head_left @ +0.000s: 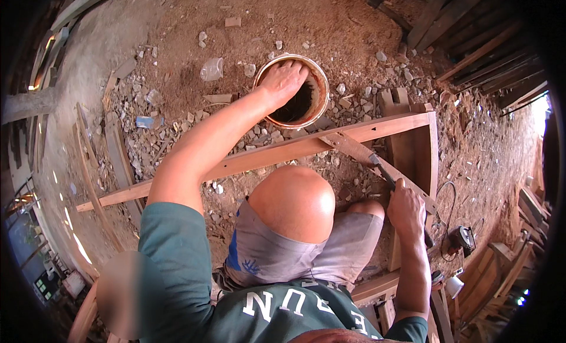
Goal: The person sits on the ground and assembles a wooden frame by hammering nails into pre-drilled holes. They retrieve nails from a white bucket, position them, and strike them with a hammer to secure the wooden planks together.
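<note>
My left hand (285,82) reaches into the mouth of a round bucket (323,101) with a pale, stained rim and a dark inside. Its fingers look stretched out and slightly apart, with the tips partly hidden, and no held thing shows. My right hand (407,208) is closed around the dark handle of what looks like a hammer (383,171), its small metal head pointing up and left. Under the hammer, a short wooden board (349,147) slants across. A long wooden beam (268,155) lies in front of my bent knee and meets a crosspiece (433,148) at the right.
Broken stone and wood scraps (171,128) cover the dirt floor around the bucket. A clear plastic piece (211,69) lies to its left. A corded power tool (461,240) rests at the right. Stacked planks (489,42) stand at the far right, more timber (501,272) at the near right.
</note>
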Demonstrator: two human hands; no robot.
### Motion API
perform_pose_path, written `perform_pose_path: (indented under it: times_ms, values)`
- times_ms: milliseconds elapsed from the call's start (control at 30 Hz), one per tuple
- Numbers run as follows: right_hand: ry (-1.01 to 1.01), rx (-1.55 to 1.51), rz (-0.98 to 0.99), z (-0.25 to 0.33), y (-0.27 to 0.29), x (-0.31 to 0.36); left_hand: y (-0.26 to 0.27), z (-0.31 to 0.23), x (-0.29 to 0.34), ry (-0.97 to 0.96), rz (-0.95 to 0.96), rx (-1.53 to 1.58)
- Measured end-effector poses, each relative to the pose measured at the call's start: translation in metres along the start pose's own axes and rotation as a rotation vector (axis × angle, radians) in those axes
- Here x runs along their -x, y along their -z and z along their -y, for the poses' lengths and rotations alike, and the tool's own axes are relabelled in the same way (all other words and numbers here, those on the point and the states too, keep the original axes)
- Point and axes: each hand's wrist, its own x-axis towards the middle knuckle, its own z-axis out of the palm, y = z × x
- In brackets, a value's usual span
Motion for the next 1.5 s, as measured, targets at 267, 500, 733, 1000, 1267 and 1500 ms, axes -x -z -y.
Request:
perform_pose_path:
  times_ms: [267, 500, 733, 1000, 1267, 1500]
  values:
    - [-0.006, 0.009, -0.037, 0.005, 0.003, 0.004, -0.024, 0.000, 0.040, -0.054, 0.221, 0.189]
    - [0.008, 0.006, -0.022, 0.004, 0.006, 0.002, -0.032, -0.014, 0.030, -0.310, 0.572, -0.284]
    - [0.015, 0.006, -0.024, 0.002, 0.003, 0.002, -0.021, -0.032, 0.010, -0.402, 0.766, -0.452]
    - [0.018, 0.003, -0.024, 0.003, 0.005, 0.001, -0.041, -0.001, 0.028, -0.156, 0.397, -0.861]
    - [0.002, 0.006, -0.006, 0.005, 0.009, 0.002, -0.030, -0.018, 0.022, -0.288, 0.565, -0.368]
    - [-0.005, 0.023, 0.013, 0.003, 0.006, -0.001, -0.028, -0.013, 0.022, -0.157, 0.575, -0.444]
